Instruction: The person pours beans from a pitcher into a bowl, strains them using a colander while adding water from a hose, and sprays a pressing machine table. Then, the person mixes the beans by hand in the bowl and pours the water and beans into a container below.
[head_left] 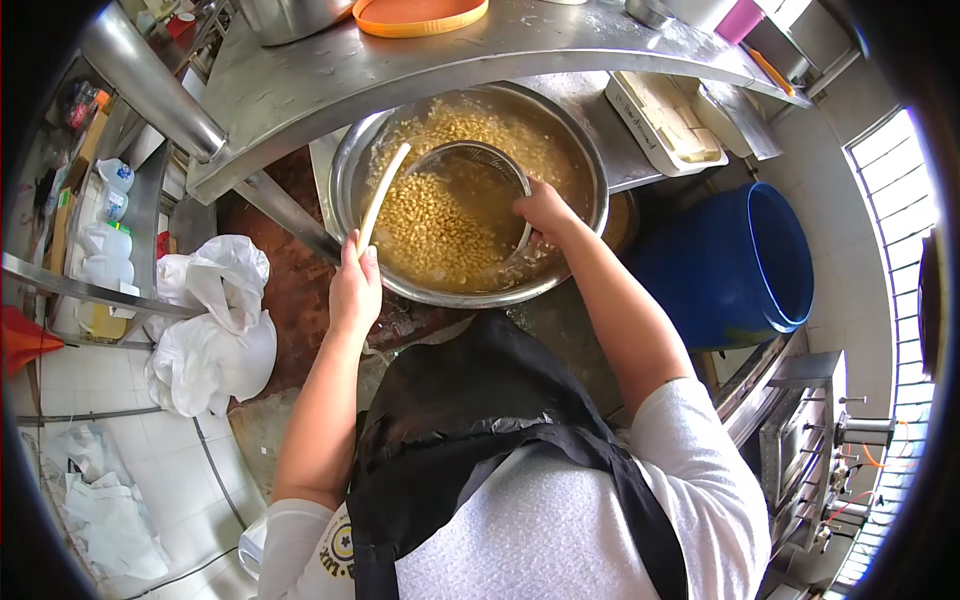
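Note:
A wide steel basin (598,180) holds cloudy water and many pale yellow beans (430,215) that look like soybeans. My right hand (546,212) grips the right edge of a round metal colander (480,152), tilted and partly sunk in the water, with beans at its left side. Over the basin's left rim, my left hand (355,285) is closed around a pale, curved, tube-like piece (383,200), perhaps a hose end. Its upper end points over the beans, and its lower end is hidden in the hand.
A steel shelf (420,65) with an orange tray (420,14) overhangs the basin's far side. To the right stand a white tub (660,130) with pale blocks and a blue barrel (730,265). White bags (215,320) lie at left. A stove (800,440) is at lower right.

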